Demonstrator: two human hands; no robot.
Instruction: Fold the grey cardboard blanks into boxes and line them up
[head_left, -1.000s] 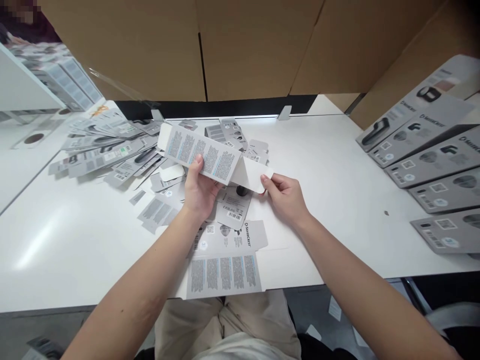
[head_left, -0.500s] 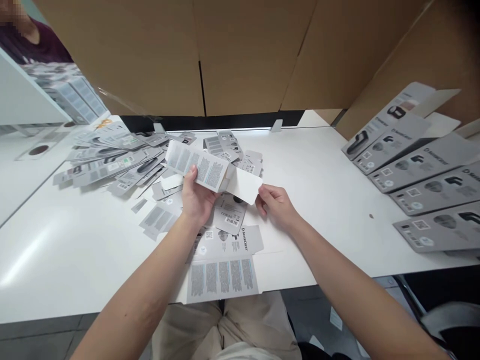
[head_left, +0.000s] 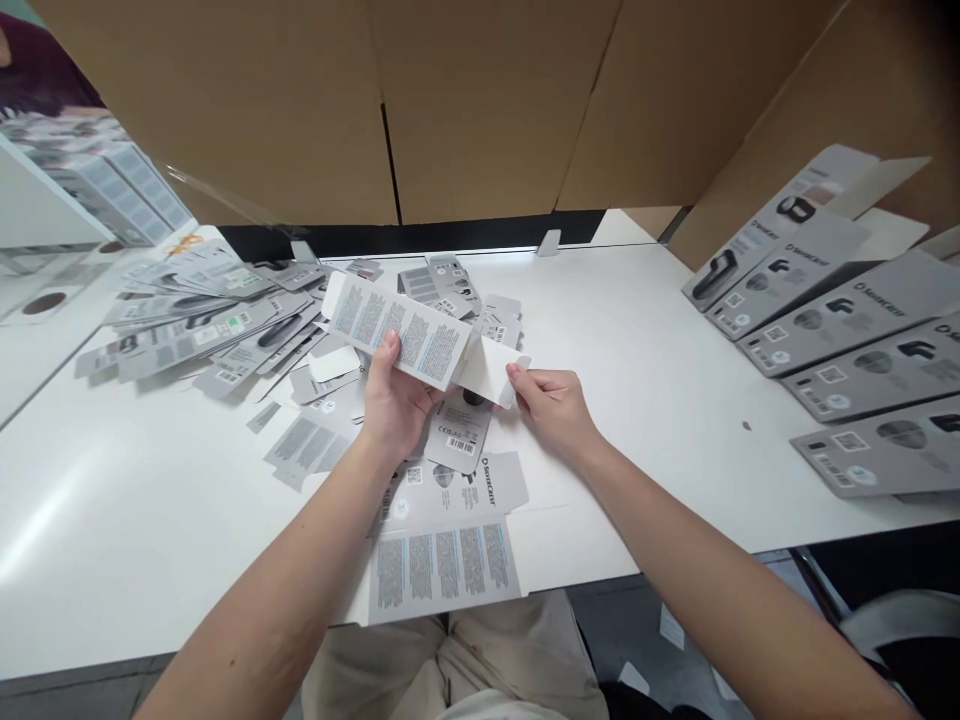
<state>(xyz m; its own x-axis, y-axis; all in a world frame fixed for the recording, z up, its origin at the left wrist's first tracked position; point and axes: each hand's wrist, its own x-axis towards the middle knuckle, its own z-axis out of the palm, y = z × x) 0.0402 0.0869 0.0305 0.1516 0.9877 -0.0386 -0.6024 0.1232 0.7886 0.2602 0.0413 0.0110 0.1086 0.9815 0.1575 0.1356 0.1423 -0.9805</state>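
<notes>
Compared with half a second ago, the carton (head_left: 409, 335) has been raised slightly and its white end flap, then loose beyond the fingers, is now pinched by the right hand (head_left: 551, 405). The carton is held above the white table (head_left: 660, 340) — tilted, printed grey side up — with the left hand (head_left: 394, 395) clamped on its lower edge, thumb on top. Beneath the hands a flat unfolded box (head_left: 446, 520) is seen; a pile of flat boxes (head_left: 202, 315) lies to the left, a row of folded ones (head_left: 847, 345) to the right.
</notes>
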